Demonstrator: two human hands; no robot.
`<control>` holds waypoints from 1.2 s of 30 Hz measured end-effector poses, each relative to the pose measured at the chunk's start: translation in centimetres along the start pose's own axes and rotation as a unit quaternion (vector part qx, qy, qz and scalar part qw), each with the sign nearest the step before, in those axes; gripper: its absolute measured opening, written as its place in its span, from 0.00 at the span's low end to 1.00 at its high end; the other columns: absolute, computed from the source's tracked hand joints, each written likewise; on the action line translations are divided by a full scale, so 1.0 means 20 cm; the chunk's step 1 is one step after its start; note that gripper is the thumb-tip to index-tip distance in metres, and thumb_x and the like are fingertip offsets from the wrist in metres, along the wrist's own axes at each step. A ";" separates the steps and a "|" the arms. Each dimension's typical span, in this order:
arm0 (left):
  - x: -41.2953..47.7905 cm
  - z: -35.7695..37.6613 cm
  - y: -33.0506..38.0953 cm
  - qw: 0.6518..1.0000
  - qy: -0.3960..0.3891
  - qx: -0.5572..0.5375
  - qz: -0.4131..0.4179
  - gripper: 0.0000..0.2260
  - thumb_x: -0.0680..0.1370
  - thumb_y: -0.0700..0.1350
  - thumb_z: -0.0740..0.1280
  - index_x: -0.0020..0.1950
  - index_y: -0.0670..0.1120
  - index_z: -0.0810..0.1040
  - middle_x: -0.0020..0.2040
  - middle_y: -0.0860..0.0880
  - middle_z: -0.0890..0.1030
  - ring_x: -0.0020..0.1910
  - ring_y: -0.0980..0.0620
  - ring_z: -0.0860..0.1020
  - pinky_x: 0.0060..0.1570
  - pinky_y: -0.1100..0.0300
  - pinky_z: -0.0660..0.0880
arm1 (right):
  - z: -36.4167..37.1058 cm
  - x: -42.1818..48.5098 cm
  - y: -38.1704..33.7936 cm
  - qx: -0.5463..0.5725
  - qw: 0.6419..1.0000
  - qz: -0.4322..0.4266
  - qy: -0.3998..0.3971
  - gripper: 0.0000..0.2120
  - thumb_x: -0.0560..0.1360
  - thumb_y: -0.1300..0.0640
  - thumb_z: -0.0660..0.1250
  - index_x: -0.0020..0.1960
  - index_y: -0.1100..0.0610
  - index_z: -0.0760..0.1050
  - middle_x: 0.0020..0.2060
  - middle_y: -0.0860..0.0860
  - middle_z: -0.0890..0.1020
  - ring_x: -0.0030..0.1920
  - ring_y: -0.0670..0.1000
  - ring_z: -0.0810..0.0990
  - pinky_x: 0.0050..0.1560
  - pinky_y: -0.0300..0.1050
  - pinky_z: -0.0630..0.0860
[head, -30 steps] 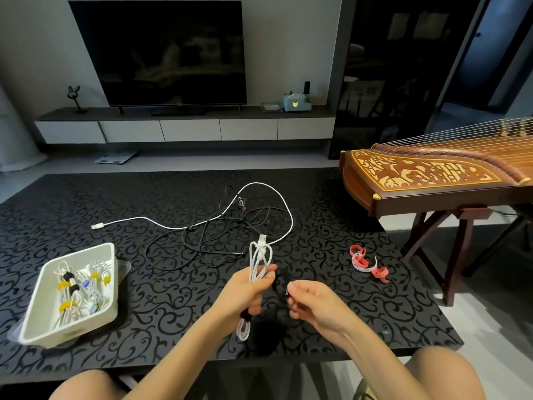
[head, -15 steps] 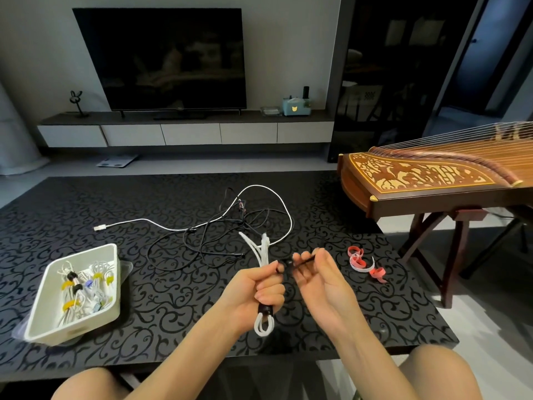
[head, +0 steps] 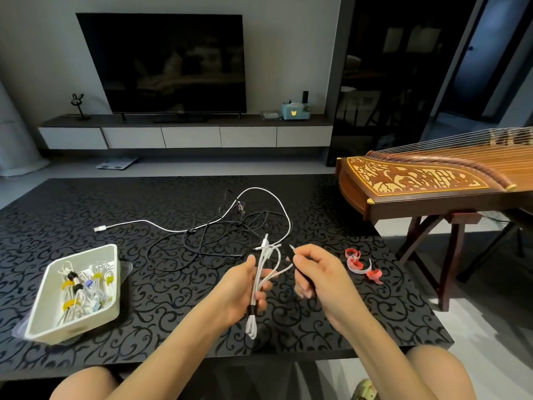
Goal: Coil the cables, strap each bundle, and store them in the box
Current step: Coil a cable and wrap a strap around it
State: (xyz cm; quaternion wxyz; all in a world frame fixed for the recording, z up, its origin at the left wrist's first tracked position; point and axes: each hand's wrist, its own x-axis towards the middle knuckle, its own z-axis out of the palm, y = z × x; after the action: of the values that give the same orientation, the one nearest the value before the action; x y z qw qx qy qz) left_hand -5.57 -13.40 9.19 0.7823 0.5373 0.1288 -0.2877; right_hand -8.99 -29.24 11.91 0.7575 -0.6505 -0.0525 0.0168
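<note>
- Left hand (head: 239, 287) is up over the near middle of the table (head: 86, 215), with the forearm angling in from the near left.
- Its fingers curl round the white cable bundle (head: 266, 264) and the thumb points up along it, so that's a firm hold.
- The bundle stands nearly upright in that fist. Plug ends fan out at the top and a loop hangs below the hand.
- A black band (head: 251, 310) wraps the bundle's lower part, just under the curled fingers.
- Right hand (head: 320, 272) sits just to the right with its back to the camera and its fingers folded in.
- It pinches a black strap (head: 292, 252), whose tip pokes out toward the top of the bundle.
- The two hands are close together but apart.
- The box (head: 116, 272) waits near left on the table, with strapped bundles (head: 78, 287) inside.
- Loose cables (head: 202, 241), white and black, sprawl farther back across the middle of the table.
- Red straps (head: 356, 262) lie on the table to the right of the right hand.
</note>
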 end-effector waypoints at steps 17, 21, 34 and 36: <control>0.02 0.06 -0.06 0.847 0.215 0.405 0.270 0.24 0.81 0.54 0.53 0.34 0.44 0.79 0.22 0.49 0.71 0.24 0.55 0.70 0.33 0.60 0.66 | 0.11 0.05 0.10 -0.063 0.991 0.061 0.098 0.11 0.76 0.61 0.67 0.43 0.69 0.78 0.26 0.55 0.79 0.22 0.47 0.72 0.20 0.37 0.67; 0.03 0.06 -0.08 0.827 0.230 0.386 0.338 0.25 0.79 0.60 0.59 0.33 0.42 0.75 0.25 0.51 0.68 0.26 0.54 0.68 0.33 0.53 0.67 | 0.13 0.04 0.13 -0.097 0.984 0.072 0.130 0.13 0.75 0.56 0.68 0.41 0.67 0.78 0.25 0.54 0.79 0.22 0.47 0.73 0.22 0.39 0.70; 0.02 0.08 -0.06 0.863 0.211 0.298 0.350 0.07 0.75 0.54 0.68 0.40 0.54 0.82 0.34 0.49 0.82 0.37 0.49 0.80 0.35 0.50 0.78 | 0.17 0.01 0.13 0.011 0.975 0.089 0.203 0.14 0.75 0.56 0.69 0.38 0.66 0.78 0.24 0.55 0.77 0.22 0.47 0.71 0.22 0.37 0.67; 0.02 0.08 -0.07 0.851 0.213 0.317 0.361 0.07 0.75 0.56 0.67 0.39 0.57 0.81 0.34 0.50 0.82 0.37 0.47 0.80 0.38 0.46 0.77 | 0.16 0.01 0.12 -0.006 0.976 0.088 0.198 0.13 0.75 0.55 0.69 0.37 0.64 0.79 0.24 0.54 0.78 0.22 0.46 0.71 0.22 0.37 0.67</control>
State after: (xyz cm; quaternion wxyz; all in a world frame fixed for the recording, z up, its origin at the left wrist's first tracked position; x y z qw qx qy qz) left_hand -6.14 -15.35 8.59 0.5717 0.8129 -0.0087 0.1109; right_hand -8.99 -25.60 9.95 0.7443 -0.6477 0.1563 -0.0460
